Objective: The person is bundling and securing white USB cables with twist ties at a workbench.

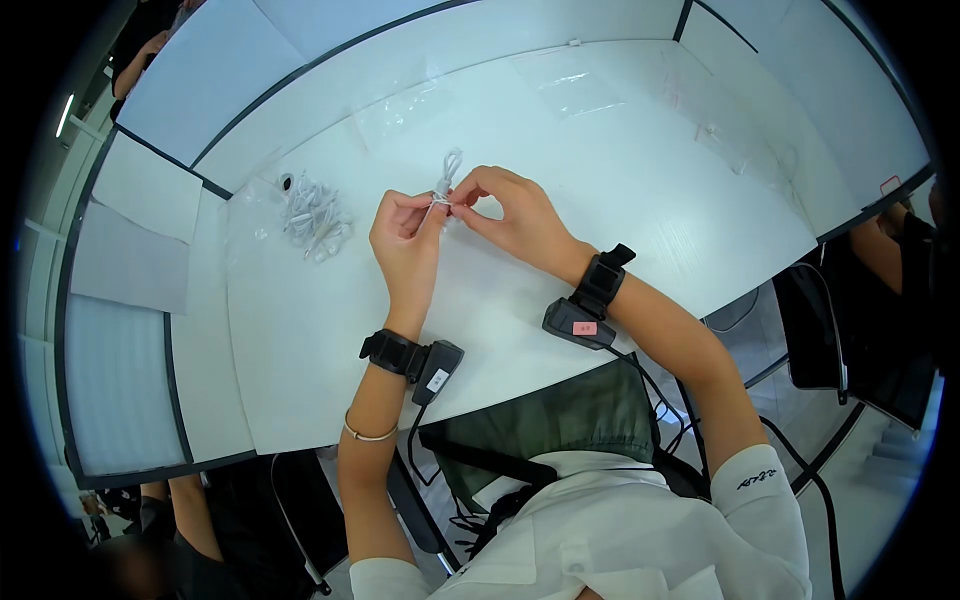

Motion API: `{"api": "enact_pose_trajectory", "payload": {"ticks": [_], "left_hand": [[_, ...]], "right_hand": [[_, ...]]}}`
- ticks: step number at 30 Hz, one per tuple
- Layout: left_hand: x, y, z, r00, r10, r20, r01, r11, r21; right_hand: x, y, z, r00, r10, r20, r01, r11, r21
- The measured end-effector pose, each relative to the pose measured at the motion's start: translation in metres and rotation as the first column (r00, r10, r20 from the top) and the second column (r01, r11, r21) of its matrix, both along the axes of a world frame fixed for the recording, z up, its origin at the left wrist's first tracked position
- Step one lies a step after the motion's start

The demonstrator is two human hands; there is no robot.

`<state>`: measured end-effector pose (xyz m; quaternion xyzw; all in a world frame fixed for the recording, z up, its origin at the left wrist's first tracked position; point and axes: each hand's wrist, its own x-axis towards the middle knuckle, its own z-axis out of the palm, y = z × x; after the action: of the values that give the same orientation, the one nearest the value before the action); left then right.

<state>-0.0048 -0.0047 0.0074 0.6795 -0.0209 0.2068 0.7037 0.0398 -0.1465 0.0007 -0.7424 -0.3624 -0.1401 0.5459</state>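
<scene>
Left hand [404, 225]: thumb and fingers were pinched on a looped white cable [452, 163], gripping it near the middle of its bundle.
Right hand [520, 215]: thumb and forefinger were drawn together in a narrow pinch at the right side of that bundle; whether they gripped the cable's main loops or a loose strand could not be told.
Bundle position: held between the two hands over the middle of the white table [620, 215], its upper loop projecting beyond the fingertips. A thin white turn crossed it at the left fingers.
Cable pile [318, 218]: several white cables lay in a heap on the table, to the left of the left hand and well apart from it.
Round item [287, 183]: white with a dark centre, just beside the pile's upper left edge; exact kind unclear.
Clear plastic bag [582, 93]: lay flat toward the far side of the table, beyond the right hand.
Left wrist: bore a black strap [393, 353] with a boxed device [438, 372]; a thin bracelet [370, 433] circled the forearm nearer the elbow.
Right wrist: bore a similar black band [601, 282] with a pink-labelled unit [578, 324].
Table surround: low pale partitions [225, 85] with dark edging stood along the far and left sides.
</scene>
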Motion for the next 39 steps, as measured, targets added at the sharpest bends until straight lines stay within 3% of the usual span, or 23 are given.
{"api": "enact_pose_trajectory", "payload": {"ticks": [9,15,18,22,39], "left_hand": [[0.0,-0.001,-0.002,0.999,0.025,0.042,-0.027,0.999,0.034],[-0.001,-0.004,-0.001,0.998,0.049,0.043,-0.051,0.997,0.053],[0.0,-0.003,-0.004,0.996,0.047,0.076,-0.053,0.996,0.071],[-0.001,-0.003,-0.002,0.997,0.04,0.068,-0.045,0.997,0.068],[0.002,0.001,-0.006,0.992,0.12,0.032,-0.122,0.99,0.068]], "right_hand": [[-0.001,0.005,-0.002,0.966,-0.005,-0.258,0.009,1.0,0.015],[-0.002,0.004,-0.001,0.96,-0.033,-0.278,0.03,0.999,-0.016],[0.0,0.005,-0.008,0.962,-0.001,-0.272,0.003,1.0,0.007],[-0.001,0.008,-0.011,0.917,0.091,-0.388,-0.066,0.995,0.078],[-0.007,0.008,-0.008,0.898,0.22,-0.382,-0.201,0.975,0.09]]}}
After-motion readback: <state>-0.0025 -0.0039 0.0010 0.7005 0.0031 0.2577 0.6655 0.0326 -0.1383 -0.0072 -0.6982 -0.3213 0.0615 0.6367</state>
